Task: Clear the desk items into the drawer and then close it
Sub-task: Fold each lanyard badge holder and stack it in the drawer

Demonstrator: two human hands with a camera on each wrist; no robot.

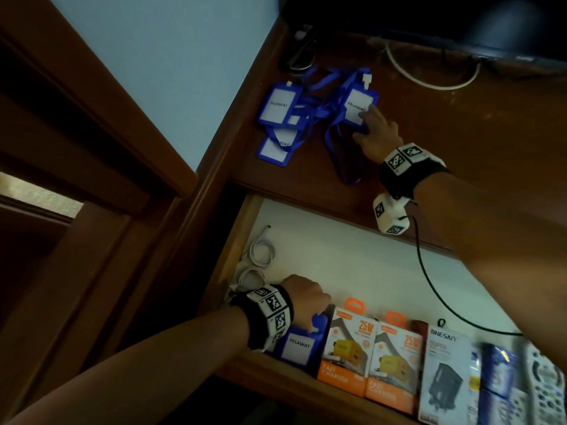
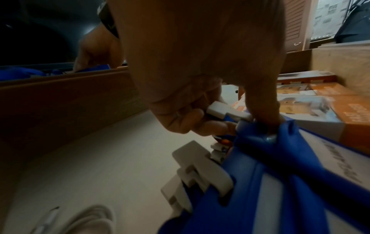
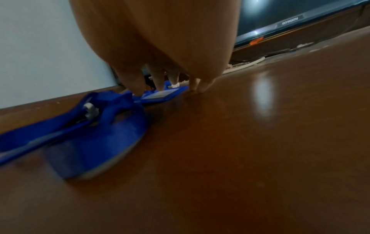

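Observation:
Several blue badge holders with lanyards lie tangled at the back left of the wooden desk point(image 1: 460, 154). My right hand point(image 1: 366, 119) reaches onto one badge holder point(image 1: 356, 107), its straight fingertips point(image 3: 160, 87) pressing that card point(image 3: 160, 95) flat. Two more badge holders point(image 1: 274, 107) lie to its left. Below, the drawer point(image 1: 352, 265) stands open. My left hand point(image 1: 306, 305) is inside it at the front left, curled fingers point(image 2: 200, 125) pinching the white clip and strap of a blue badge holder point(image 1: 299, 345) that leans beside the boxes.
Orange charger boxes point(image 1: 346, 348), a grey boxed charger point(image 1: 445, 372) and a remote point(image 1: 543, 384) line the drawer front. Coiled white cables point(image 1: 257, 253) lie at its left side. A screen point(image 1: 460, 19), a white cable point(image 1: 429, 81) and a dark object point(image 1: 297, 56) sit at the desk back.

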